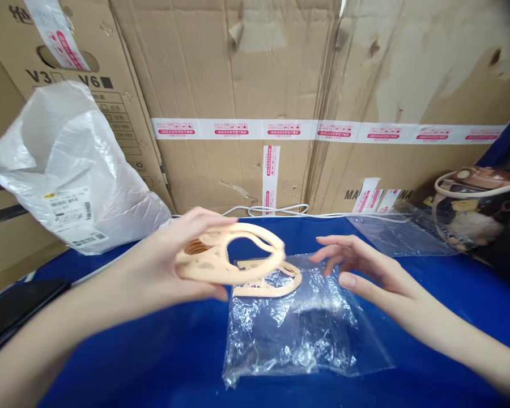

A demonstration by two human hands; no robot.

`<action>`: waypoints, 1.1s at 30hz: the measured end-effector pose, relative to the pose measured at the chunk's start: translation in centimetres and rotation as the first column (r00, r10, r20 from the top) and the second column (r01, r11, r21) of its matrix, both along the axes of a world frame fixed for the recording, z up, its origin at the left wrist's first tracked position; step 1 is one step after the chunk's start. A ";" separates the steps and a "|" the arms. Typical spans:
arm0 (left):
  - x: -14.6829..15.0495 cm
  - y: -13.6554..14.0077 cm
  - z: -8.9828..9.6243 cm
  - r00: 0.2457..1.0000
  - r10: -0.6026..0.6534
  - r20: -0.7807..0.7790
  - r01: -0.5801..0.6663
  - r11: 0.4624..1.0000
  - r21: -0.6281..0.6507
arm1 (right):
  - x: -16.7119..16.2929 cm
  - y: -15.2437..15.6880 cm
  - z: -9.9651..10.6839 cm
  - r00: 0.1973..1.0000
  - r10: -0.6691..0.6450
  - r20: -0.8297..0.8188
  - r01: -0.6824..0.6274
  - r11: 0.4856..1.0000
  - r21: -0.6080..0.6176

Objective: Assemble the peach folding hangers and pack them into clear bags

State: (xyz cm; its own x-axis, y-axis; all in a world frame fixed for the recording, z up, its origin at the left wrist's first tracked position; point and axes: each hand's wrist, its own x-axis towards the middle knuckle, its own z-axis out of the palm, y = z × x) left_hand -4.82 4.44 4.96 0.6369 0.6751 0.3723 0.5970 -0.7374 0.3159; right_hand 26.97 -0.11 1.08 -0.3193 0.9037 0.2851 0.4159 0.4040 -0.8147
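Observation:
My left hand [170, 263] is closed around a peach plastic folding hanger [255, 272], its looped end pointing right. Brown ridged layers show near my fingers, so I cannot tell whether it is one piece or several stacked. Below it, a second peach folding hanger [266, 290] lies flat at the top of a clear plastic bag [297, 340]; whether it is inside or on the bag is unclear. My right hand [369, 272] hovers over the bag's upper right side, fingers apart and holding nothing.
A blue tabletop [153, 351] lies under everything. Cardboard boxes [238, 73] wall off the back, with a white cable [276, 211] along their foot. At left are a white mailing bag [80, 164] and a black phone-like slab [21, 309]; at right, another clear bag [399, 232] and a brown handled item [471, 204].

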 end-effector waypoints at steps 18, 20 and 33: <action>4.7 -1.9 -5.3 0.993 -0.079 -0.089 0.100 0.959 0.267 | -1.5 -0.7 -0.4 0.887 -0.049 -0.459 -0.219 0.830 -0.513; 4.7 -2.1 -5.3 0.994 -0.093 -0.064 0.105 0.970 0.219 | -1.4 -0.6 -0.5 0.888 -0.027 -0.460 -0.232 0.835 -0.498; 5.6 -3.1 -5.4 0.989 -0.148 0.022 0.148 0.989 -0.002 | -1.0 -0.2 -1.6 0.945 0.039 -0.325 -0.163 0.917 -0.364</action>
State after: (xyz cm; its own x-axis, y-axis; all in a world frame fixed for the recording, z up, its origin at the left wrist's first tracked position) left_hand 0.82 1.29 -0.43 0.7216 0.5754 0.3850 0.4744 -0.8160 0.3304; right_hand 25.98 -0.29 -0.54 -0.3679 0.9296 0.0231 0.0963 0.0628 -0.9934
